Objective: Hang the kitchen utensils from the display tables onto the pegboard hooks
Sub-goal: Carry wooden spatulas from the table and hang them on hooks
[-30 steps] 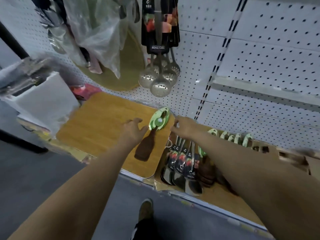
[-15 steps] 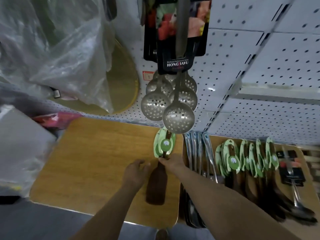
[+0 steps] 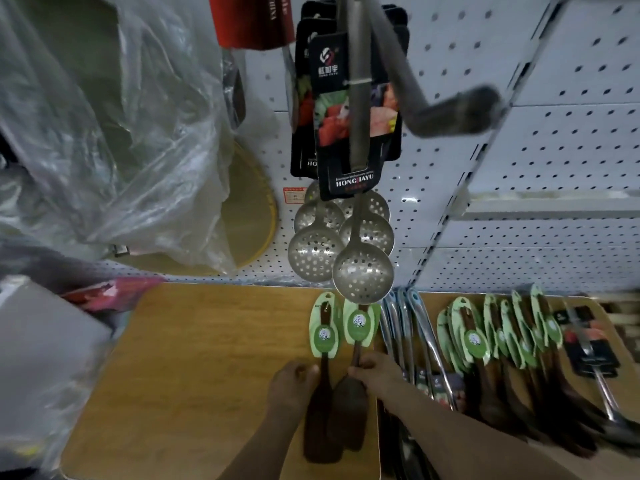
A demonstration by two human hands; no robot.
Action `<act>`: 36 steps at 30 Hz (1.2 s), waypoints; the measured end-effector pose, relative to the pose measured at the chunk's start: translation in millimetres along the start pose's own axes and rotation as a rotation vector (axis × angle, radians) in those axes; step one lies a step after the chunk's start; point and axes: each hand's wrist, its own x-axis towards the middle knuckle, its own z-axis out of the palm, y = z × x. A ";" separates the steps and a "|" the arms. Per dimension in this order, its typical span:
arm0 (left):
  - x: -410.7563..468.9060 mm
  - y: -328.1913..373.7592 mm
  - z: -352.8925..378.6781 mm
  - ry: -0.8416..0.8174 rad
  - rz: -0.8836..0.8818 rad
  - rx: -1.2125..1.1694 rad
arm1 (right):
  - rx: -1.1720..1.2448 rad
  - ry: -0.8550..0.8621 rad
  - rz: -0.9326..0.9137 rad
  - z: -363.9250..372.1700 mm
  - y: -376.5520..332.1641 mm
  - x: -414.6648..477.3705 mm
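Two spatulas now lie side by side on the near board (image 3: 207, 358), not one: your right hand (image 3: 375, 370) pinches the new spatula (image 3: 349, 403) by its handle, your left hand (image 3: 292, 386) curls beside the first spatula (image 3: 318, 431), grip unclear, both still to hang.

Dull brushed-metal perforated skimmers (image 3: 362, 271) in glossy printed card sleeves (image 3: 349, 181), matt dark wood spatulas (image 3: 347, 407) with glossy green card tags (image 3: 360, 323), smooth satin wood-grain board (image 3: 207, 358), matt white painted pegboard (image 3: 554, 161), crinkled glossy clear plastic bag (image 3: 138, 133), shiny metal handles (image 3: 426, 334).
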 end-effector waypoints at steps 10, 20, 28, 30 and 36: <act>46.5 5.7 47.8 -0.013 -0.043 0.126 | 0.256 0.182 0.000 -34.8 49.7 -27.1; -74.0 46.1 94.5 -0.022 -0.030 -0.209 | 0.502 0.214 -0.038 -114.3 108.8 -101.3; -241.5 154.1 185.4 -0.109 0.306 -0.528 | 0.639 0.302 -0.116 -251.3 212.6 -220.6; -286.1 190.7 211.5 -0.147 0.356 -0.578 | 0.654 0.388 -0.124 -294.0 244.0 -254.5; -397.6 292.3 284.1 -0.312 0.480 -0.727 | 0.874 0.631 -0.204 -399.2 322.9 -350.7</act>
